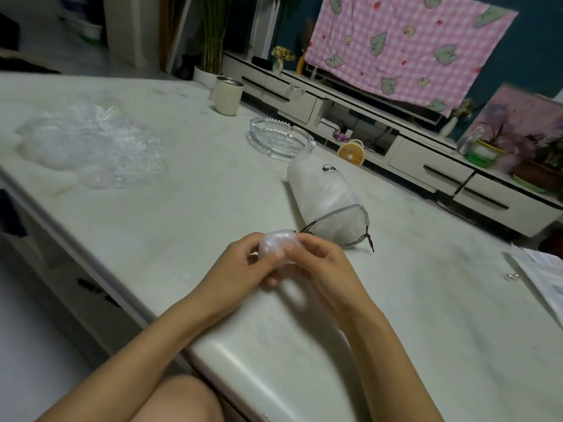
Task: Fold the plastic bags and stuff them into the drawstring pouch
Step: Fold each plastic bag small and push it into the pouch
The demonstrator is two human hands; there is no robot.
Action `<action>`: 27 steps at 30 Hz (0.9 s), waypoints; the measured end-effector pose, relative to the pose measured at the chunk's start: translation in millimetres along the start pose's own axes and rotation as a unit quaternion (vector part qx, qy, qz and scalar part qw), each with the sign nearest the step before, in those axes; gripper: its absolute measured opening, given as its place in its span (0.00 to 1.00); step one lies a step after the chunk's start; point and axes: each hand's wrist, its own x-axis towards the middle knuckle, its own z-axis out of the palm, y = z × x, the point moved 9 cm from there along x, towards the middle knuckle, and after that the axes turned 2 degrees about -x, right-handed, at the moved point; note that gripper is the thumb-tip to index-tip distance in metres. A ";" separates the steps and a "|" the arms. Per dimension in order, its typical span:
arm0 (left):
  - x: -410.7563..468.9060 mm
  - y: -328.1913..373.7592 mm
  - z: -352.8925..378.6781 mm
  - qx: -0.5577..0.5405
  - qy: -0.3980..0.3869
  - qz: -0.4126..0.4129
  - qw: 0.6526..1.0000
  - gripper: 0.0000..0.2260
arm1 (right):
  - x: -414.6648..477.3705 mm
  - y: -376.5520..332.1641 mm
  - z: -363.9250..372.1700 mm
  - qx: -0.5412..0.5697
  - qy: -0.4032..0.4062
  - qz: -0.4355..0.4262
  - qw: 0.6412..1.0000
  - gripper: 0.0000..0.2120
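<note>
A person seated at a pale marble-look table point(189, 214) holds a small bag point(278, 240), wadded into a tight translucent white bundle, between both hands just above the tabletop near its front corner. The left hand point(240, 266) cups the bundle from the left w/ curled fingers point(254, 239) over its top. The right hand point(324, 264) pinches it from the right, thumb pressed on the near face. Both sets of fingers are closed on the bag. Just beyond the hands, slightly right, the pouch point(327, 197) lies on its side, mouth facing the person. It bulges w/ white plastic, and a small black logo shows near its far end. A dark cord point(370, 242) trails from the mouth's hem, 1 end on the table at right and another strand running toward the bundle. Well apart at far left sits a loose pile point(91, 144) of clear crumpled bags. A glass ashtray point(281, 138) stands behind the pouch, a cream cup point(229, 94) farther back near the table's far edge, and papers point(542, 275) lie at the right edge. Off the table, approx. behind the ashtray, is a yellow fan point(351, 152) beside a long white cabinet point(426, 159). A pink checked blanket point(405, 47) hangs above it.
</note>
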 end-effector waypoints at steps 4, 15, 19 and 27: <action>9.8 -2.0 7.0 0.025 -0.012 -0.010 1.000 0.07 | -3.1 -9.5 -13.4 0.005 0.035 -0.001 0.999 0.03; 60.0 43.6 42.8 0.456 0.012 0.096 0.885 0.15 | -9.9 -23.0 -102.0 -0.009 0.222 -0.007 0.975 0.10; 76.8 31.7 50.9 0.572 0.033 0.120 0.811 0.12 | -5.0 -20.7 -102.2 -0.071 0.219 -0.019 0.973 0.08; 63.4 35.1 63.1 0.310 -0.012 0.284 0.907 0.13 | -8.9 -49.5 -96.3 -0.271 0.328 -0.193 0.884 0.13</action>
